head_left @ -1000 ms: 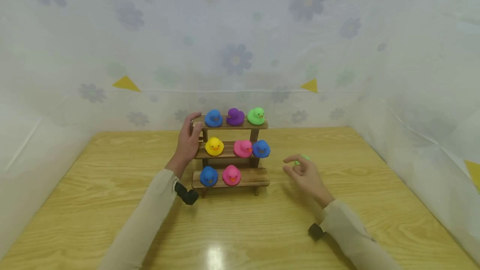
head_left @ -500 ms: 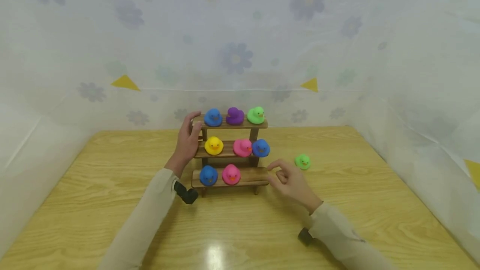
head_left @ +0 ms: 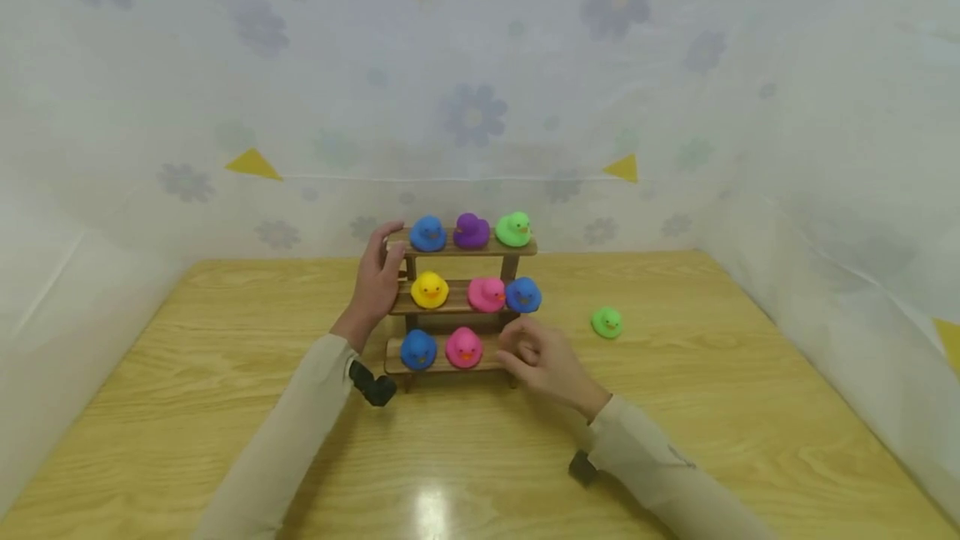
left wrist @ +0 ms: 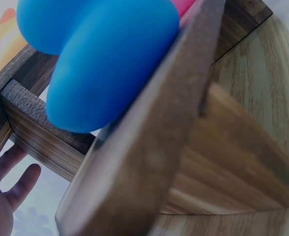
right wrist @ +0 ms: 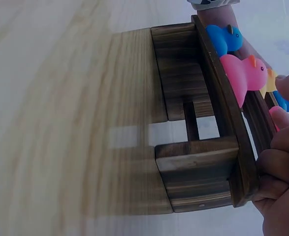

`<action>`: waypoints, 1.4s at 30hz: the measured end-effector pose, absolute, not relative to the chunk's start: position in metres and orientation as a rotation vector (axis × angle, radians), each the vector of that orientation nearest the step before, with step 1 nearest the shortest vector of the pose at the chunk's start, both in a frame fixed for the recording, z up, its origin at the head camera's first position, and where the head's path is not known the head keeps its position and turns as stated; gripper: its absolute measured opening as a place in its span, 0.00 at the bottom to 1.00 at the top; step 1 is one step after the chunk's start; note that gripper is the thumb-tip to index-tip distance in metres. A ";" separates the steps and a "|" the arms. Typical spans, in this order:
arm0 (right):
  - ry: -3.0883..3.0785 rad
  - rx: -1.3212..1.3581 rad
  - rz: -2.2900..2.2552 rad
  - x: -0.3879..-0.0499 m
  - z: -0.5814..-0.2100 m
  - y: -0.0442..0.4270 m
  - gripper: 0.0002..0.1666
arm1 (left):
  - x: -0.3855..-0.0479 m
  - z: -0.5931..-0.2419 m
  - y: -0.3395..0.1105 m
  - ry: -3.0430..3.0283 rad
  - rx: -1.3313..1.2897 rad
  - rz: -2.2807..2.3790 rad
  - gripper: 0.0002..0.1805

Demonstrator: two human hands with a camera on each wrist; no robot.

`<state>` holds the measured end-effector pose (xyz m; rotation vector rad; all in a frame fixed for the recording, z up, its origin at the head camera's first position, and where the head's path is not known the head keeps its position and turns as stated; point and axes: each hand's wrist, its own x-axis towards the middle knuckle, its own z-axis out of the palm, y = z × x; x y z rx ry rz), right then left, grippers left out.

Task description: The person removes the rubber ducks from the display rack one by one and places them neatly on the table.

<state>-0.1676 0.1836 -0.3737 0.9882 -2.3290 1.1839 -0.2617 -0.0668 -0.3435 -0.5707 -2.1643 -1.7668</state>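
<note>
My left hand [head_left: 377, 282] grips the upper left end of a three-tier wooden display stand [head_left: 420, 247], thumb in front and fingers behind. Beside the bottom tier's pink rubber duck [head_left: 464, 348], my right hand [head_left: 551, 365] hovers over that tier's right end, fingers loosely curled around nothing. A blue duck [head_left: 418, 350] sits left of the pink one. The middle tier carries a yellow duck [head_left: 430, 290], a pink duck [head_left: 487, 294] and a blue duck [head_left: 523, 295]. On top are blue [head_left: 428, 234], purple [head_left: 471, 231] and green ducks [head_left: 513, 229].
Another green duck [head_left: 607, 322] rests on the wood-grain table [head_left: 675, 373], right of the stand. Floral sheeting [head_left: 472, 65] hangs behind and at both sides, with yellow triangles [head_left: 622, 167] on it.
My right hand has moved left and slightly down, from in front of the loose green duck to the bottom tier's right end. My left hand stays on the stand.
</note>
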 end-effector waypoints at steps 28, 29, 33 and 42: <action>-2.423 0.920 1.140 -0.190 -0.405 0.163 0.20 | -0.263 -0.342 -0.065 -2.148 -0.572 -1.780 0.23; -2.419 0.914 1.143 -0.190 -0.405 0.162 0.20 | -0.263 -0.342 -0.066 -2.153 -0.569 -1.778 0.23; -2.403 0.908 1.176 -0.190 -0.406 0.162 0.19 | -0.263 -0.342 -0.067 -2.160 -0.552 -1.768 0.23; -2.392 0.912 1.335 -0.188 -0.409 0.167 0.17 | -0.263 -0.344 -0.067 -2.163 -0.568 -1.770 0.24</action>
